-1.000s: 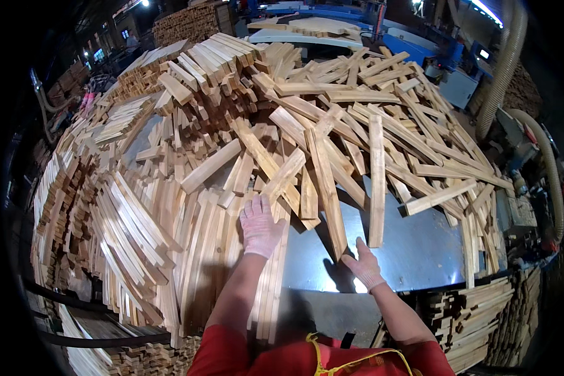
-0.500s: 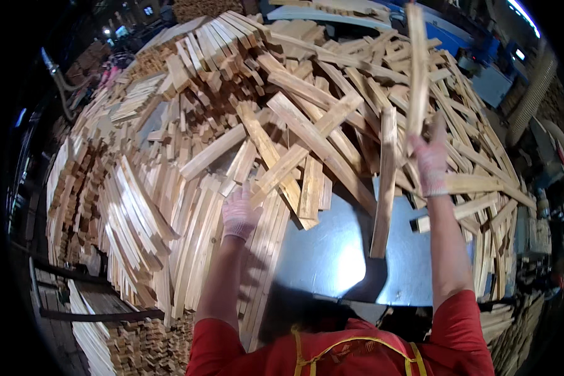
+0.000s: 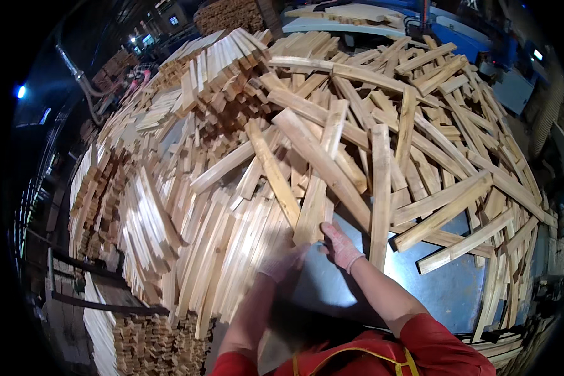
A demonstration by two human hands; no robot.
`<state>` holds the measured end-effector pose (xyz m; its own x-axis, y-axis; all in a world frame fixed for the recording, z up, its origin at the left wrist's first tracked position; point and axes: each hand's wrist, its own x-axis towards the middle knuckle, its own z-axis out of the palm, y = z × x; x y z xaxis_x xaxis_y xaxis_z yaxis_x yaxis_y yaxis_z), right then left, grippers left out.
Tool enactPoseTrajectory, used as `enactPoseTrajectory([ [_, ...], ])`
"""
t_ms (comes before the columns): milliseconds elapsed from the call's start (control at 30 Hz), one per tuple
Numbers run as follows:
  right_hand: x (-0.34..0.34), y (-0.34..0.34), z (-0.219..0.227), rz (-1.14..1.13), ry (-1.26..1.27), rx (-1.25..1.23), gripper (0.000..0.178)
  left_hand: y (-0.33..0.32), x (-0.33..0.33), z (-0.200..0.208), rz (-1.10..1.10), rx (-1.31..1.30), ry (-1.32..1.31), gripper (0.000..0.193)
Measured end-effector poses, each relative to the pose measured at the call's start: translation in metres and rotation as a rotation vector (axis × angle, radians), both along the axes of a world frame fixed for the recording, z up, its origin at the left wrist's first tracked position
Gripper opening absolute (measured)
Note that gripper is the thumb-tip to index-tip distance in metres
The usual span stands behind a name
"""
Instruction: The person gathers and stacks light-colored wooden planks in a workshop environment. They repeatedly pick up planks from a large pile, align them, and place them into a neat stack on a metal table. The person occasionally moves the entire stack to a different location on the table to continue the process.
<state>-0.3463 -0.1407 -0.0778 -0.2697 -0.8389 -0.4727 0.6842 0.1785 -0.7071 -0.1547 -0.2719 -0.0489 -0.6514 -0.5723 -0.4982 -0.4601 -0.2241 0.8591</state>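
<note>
My left hand (image 3: 284, 263), in a pale knitted glove and smeared by motion, is at the near end of a wooden strip (image 3: 311, 213). Its fingers are not clear enough to show whether they grip. On the other side of that strip's end is my right hand (image 3: 341, 245), also gloved. Its fingers are stretched out with the thumb apart, fingertips close against the strip's edge. To the left of the hands lies a layer of light strips (image 3: 232, 250) set side by side. A longer strip (image 3: 380, 194) lies just right of my right hand.
A loose heap of crossed wooden strips (image 3: 445, 156) covers the right and far side of the metal table (image 3: 413, 269). Neater stacks (image 3: 225, 75) rise at the far left. Below the table's left edge is another stack (image 3: 150, 344), near a dark metal rail (image 3: 106, 307).
My right hand has let go of the raised strip and come down and inward. My left hand has moved nearer and to the right. Both hands are now close together; the view has shifted slightly.
</note>
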Motion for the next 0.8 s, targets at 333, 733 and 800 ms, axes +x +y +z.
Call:
enactPoseTrajectory([
  [333,-0.043,0.013,-0.011,-0.273,-0.247,-0.053,0.014,-0.007,-0.111,-0.071,0.153,-0.207,0.357,0.065],
  [733,-0.304,0.105,0.096,-0.461,0.454,0.256,0.052,0.016,-0.407,0.068,0.018,-0.254,0.045,0.079],
  [800,-0.301,0.151,0.075,-0.535,0.955,0.263,0.057,0.017,-0.374,0.058,-0.226,-0.252,0.270,0.055],
])
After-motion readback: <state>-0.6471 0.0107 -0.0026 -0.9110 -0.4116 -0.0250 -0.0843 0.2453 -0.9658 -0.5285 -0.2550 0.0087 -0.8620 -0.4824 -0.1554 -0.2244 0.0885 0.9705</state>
